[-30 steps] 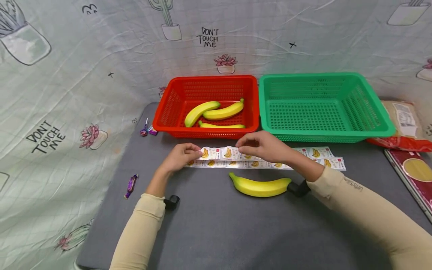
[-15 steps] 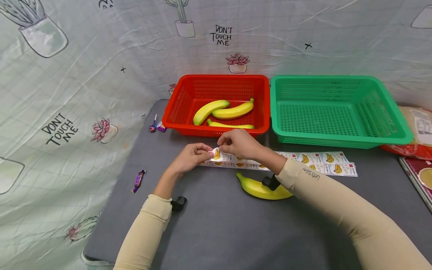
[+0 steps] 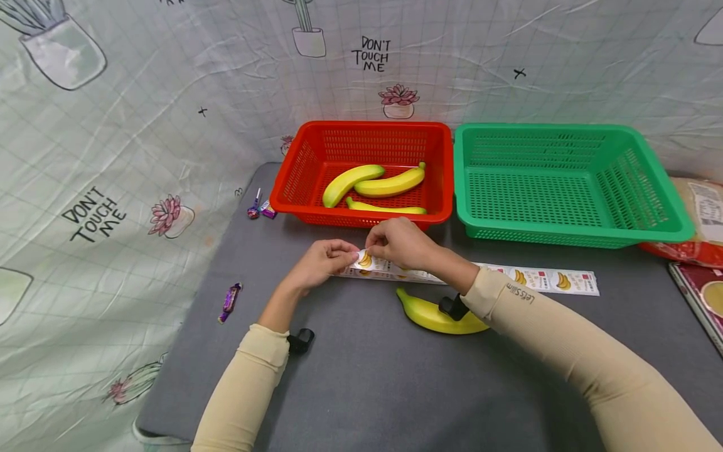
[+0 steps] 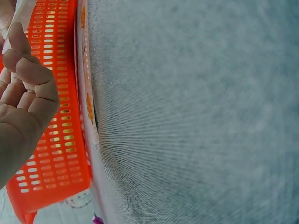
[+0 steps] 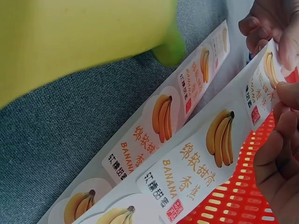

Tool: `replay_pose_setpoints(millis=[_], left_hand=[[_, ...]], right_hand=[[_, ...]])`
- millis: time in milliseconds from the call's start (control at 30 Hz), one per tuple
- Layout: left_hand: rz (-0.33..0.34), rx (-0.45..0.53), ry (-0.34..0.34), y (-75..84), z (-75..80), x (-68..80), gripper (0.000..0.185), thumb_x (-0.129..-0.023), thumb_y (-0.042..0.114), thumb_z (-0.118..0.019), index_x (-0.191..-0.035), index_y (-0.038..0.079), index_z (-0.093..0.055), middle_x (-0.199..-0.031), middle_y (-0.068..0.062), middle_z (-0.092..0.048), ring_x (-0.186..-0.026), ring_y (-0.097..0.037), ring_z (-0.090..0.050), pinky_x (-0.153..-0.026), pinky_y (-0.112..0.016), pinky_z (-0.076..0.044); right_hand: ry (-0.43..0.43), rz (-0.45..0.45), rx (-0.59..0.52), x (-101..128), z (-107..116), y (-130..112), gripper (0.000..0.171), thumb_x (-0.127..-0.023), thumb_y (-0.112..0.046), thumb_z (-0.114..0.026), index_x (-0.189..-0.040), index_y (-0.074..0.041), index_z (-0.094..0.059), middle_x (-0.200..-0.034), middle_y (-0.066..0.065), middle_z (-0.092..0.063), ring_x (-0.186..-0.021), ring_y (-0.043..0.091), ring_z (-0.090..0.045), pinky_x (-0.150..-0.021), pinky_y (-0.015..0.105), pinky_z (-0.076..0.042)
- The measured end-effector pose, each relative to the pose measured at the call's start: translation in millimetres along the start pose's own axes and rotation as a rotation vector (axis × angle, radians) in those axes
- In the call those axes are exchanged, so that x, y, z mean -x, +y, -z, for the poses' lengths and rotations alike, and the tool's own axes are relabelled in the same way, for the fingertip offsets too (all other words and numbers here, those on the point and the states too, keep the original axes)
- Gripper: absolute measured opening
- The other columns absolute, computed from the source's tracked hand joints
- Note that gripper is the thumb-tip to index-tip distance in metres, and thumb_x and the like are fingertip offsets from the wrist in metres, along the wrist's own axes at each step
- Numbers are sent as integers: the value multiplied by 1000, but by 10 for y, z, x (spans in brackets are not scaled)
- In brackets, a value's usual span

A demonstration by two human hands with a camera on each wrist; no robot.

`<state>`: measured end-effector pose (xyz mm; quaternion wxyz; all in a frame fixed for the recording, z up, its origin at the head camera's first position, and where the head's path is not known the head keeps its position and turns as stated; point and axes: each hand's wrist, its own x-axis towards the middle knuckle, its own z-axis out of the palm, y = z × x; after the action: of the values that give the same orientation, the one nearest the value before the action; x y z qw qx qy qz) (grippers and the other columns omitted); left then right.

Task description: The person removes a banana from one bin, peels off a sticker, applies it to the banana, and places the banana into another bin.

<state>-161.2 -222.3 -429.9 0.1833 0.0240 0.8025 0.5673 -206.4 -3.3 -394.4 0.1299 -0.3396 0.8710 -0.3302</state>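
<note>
From the head view, both hands meet over the sticker strip (image 3: 463,274), which lies on the grey mat (image 3: 361,376) just in front of the red basket (image 3: 361,168). The left hand (image 3: 319,263) pinches the strip's near end with curled fingers, and the right hand (image 3: 398,243) sits right against it, fingertips closed on a banana sticker (image 3: 364,258) lifted at that end. Just behind the right wrist lies a loose banana (image 3: 437,314); beyond the knuckles the red basket holds three bananas (image 3: 373,187), with the green basket (image 3: 565,182) off to the right hand's outer side. Over to the left wrist view: the left hand (image 4: 23,107) shows curled fingers beside the red basket's wall (image 4: 51,140), and the strip's edge (image 4: 88,107) runs along the mat; what the fingertips hold is out of sight here. On the right wrist view, the right hand (image 5: 280,158) pinches a peeling sticker (image 5: 224,144) marked BANANA, probably half off its backing, with the left hand's fingers (image 5: 268,23) holding the far end and the blurred banana (image 5: 79,42) close behind.
</note>
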Motion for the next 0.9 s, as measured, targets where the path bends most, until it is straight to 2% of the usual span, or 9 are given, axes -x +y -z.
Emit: replay_pose_setpoints(millis=[200,367,600,733,900], left_hand=[[-13,1,13,-11,12,-25,29,-103,16,-60,-117,-8,-67,-73,2,-57,-65,-9,-48,-59,-25,-40],[-13,23,29,-23,0,-36,26,-102,14,-62,-114,-8,-68,-71,2,-57,-63,-9,-48,-58,-25,-40],[-24,-7,70,-19,-47,-57,23,-100,12,-63,-113,-6,-69,-74,1,-62,-65,-11,-52,-57,-22,-43],[-26,-60,113,-12,-69,-81,21,-99,12,-64,-111,-5,-70,-74,-2,-63,-64,-14,-53,-56,-22,-42],[-24,-216,183,1,-66,-102,18,-98,11,-66,-108,-2,-72,-80,-10,-67,-65,-16,-55,-57,-23,-42]], right_hand=[[-6,-3,4,-6,-13,33,5,-93,-17,-75,-93,-14,-78,-84,-2,-73,-75,16,-56,-67,28,-45],[-11,4,21,-2,-7,39,5,-93,-17,-75,-95,-14,-78,-88,-2,-73,-78,16,-57,-71,28,-47],[0,24,35,64,35,30,5,-95,-18,-73,-97,-15,-78,-94,-2,-74,-81,16,-59,-74,30,-50],[20,32,16,110,84,19,5,-95,-19,-73,-96,-16,-77,-95,-2,-73,-80,16,-59,-73,30,-49],[53,31,-42,206,178,12,7,-96,-23,-72,-97,-17,-76,-92,-3,-72,-79,16,-56,-70,30,-47]])
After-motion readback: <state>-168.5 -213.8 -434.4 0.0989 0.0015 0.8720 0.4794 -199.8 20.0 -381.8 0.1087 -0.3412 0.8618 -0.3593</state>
